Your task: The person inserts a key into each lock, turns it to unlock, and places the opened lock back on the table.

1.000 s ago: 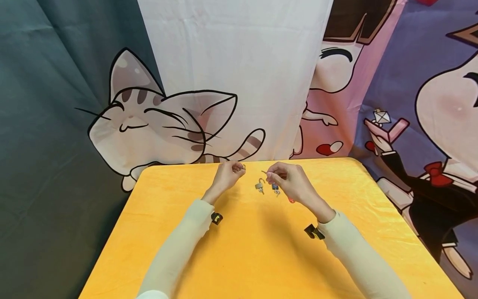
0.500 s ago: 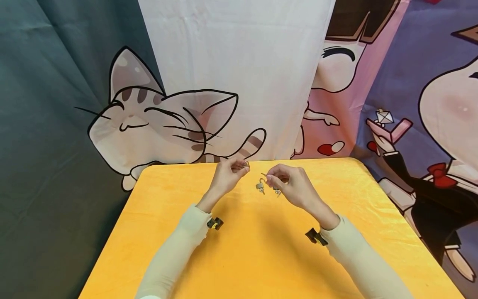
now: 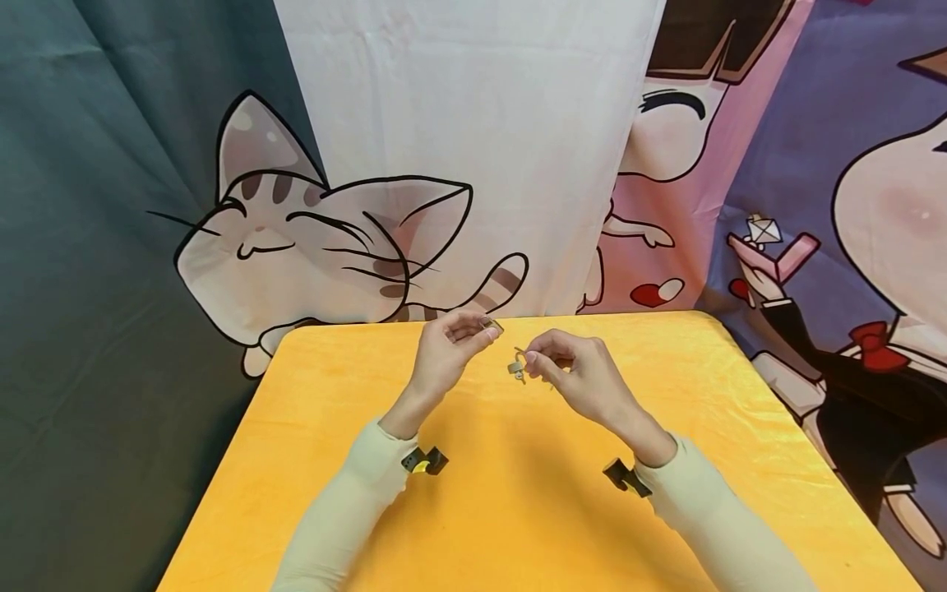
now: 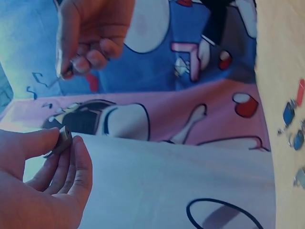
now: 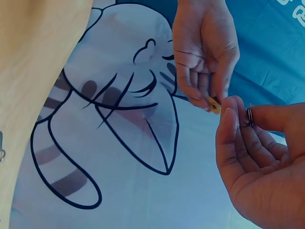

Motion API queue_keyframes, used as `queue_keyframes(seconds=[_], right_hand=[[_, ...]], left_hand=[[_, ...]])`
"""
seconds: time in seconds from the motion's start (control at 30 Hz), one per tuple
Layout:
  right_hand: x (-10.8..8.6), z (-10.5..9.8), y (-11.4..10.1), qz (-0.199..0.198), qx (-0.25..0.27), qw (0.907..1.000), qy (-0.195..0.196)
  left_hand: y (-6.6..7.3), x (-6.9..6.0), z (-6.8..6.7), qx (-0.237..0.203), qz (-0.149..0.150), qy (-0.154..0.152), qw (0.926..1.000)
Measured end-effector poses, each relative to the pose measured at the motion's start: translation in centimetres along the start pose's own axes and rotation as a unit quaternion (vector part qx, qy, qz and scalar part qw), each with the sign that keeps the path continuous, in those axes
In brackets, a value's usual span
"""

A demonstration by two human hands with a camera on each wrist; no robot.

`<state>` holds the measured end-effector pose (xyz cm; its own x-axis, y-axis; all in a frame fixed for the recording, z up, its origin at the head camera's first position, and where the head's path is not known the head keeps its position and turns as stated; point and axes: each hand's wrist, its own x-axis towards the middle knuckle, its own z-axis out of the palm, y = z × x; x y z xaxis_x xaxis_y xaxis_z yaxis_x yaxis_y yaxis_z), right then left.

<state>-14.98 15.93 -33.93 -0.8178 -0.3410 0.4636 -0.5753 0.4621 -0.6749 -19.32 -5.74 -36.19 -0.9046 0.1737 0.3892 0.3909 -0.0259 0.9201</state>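
Note:
My left hand (image 3: 444,353) pinches a small brass padlock (image 3: 496,326) between thumb and fingers, above the far part of the table. In the left wrist view one end of this padlock (image 4: 64,140) shows past the thumb. Close by on the right, my right hand (image 3: 584,378) pinches a thin key (image 3: 520,351), which points toward the padlock. A split ring (image 5: 249,116) shows between the right fingers in the right wrist view; the key's head is hidden. The key and the held padlock are apart.
On the yellow table (image 3: 488,493) below the hands lies an open silver padlock (image 3: 515,369) with keys. The left wrist view also shows blue padlocks (image 4: 289,114) and a red strip-like piece (image 4: 300,92). A printed cloth (image 3: 473,123) hangs behind the table.
The left hand has moved a little right with the padlock, which shows more and is turned. The right hand has shifted slightly down, covering the blue padlock. The gap between padlock and key is smaller.

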Motion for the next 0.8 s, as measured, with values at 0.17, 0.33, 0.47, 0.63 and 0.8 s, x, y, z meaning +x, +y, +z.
queue_keyframes(seconds=[0.17, 0.33, 0.47, 0.63, 0.8], right_hand=[[-0.2, 0.1, -0.5, -0.008, 0.009, 0.9999, 0.001], [-0.3, 0.3, -1.0, -0.016, 0.024, 0.9996, 0.004], [-0.4, 0.5, -1.5, -0.021, 0.032, 0.9992, 0.009], [-0.7, 0.6, -2.1, -0.028, 0.046, 0.9985, 0.012], [-0.9, 0.8, -2.5, -0.026, 0.064, 0.9975, 0.011]], left_hand=[[1.4, -0.9, 0.1, -0.043, -0.004, 0.006, 0.9990], [2.4, -1.8, 0.1, -0.082, -0.014, 0.009, 0.9965], [2.9, -2.5, 0.2, -0.111, -0.023, 0.004, 0.9935], [3.3, -3.3, 0.3, -0.126, -0.029, -0.001, 0.9916], [3.4, -3.8, 0.5, -0.140, -0.027, 0.000, 0.9897]])
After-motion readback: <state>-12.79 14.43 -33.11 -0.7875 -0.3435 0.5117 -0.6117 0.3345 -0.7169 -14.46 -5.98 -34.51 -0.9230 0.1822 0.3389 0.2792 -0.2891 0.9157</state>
